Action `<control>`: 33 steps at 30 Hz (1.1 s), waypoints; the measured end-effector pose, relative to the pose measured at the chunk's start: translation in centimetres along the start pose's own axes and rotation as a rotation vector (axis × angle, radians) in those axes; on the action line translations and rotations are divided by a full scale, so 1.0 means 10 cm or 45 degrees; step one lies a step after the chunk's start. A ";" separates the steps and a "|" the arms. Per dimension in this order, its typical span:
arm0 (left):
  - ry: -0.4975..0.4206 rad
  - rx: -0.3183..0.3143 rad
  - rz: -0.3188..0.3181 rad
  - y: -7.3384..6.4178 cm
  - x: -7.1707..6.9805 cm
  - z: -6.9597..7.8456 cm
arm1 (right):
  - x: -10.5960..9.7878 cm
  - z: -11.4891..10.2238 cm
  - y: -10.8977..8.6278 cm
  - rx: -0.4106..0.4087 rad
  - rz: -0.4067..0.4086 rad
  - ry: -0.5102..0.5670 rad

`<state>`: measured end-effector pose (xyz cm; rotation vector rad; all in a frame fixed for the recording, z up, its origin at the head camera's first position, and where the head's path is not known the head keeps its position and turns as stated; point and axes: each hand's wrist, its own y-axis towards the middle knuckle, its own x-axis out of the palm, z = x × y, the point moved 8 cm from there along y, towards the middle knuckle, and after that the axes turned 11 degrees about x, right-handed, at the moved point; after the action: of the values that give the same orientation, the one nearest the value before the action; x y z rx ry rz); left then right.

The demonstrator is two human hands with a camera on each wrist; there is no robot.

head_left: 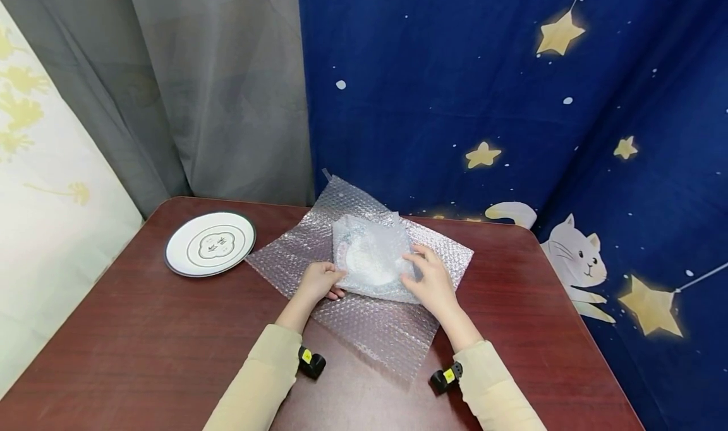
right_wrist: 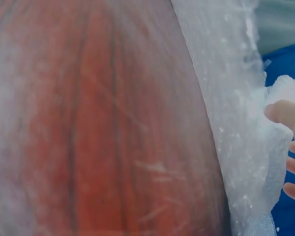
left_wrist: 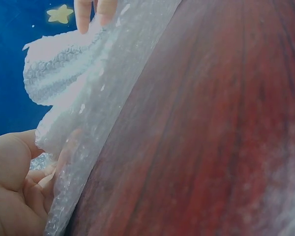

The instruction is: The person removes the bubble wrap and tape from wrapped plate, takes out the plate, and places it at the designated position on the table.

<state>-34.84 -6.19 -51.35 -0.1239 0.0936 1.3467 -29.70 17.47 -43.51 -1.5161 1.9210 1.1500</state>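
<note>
A white round dish, apparently a plate, shows through a bubble-wrapped bundle [head_left: 370, 257]. Under the bundle a larger sheet of bubble wrap [head_left: 381, 336] lies spread at an angle. My left hand [head_left: 320, 280] pinches the bundle's near left corner, thumb on top and fingers beneath; the left wrist view shows this hand [left_wrist: 17, 177] at the wrapped edge. At the bundle's right side, my right hand [head_left: 432, 282] touches the wrap with its fingers apart. In the right wrist view the right thumb [right_wrist: 282, 112] lies against the wrap.
A white plate [head_left: 179, 248] with a dark rim and a printed centre stands at the table's back left. The reddish-brown table [head_left: 170, 342] carries everything. Grey [head_left: 239, 102] and blue starry curtains [head_left: 398, 102] hang behind its far edge.
</note>
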 end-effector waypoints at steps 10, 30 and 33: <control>0.025 0.003 0.005 -0.01 0.00 0.01 | -0.08 0.06 -0.01 -0.013 0.050 -0.028; 0.051 0.004 0.010 -0.01 0.01 0.02 | -0.32 0.32 -0.04 0.103 0.189 -0.041; 0.054 0.000 0.011 -0.01 0.01 0.02 | -0.34 0.36 -0.04 0.100 0.210 -0.033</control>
<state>-34.70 -6.12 -51.14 -0.1518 0.1298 1.3530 -28.80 22.31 -43.07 -1.3164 2.0801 1.1420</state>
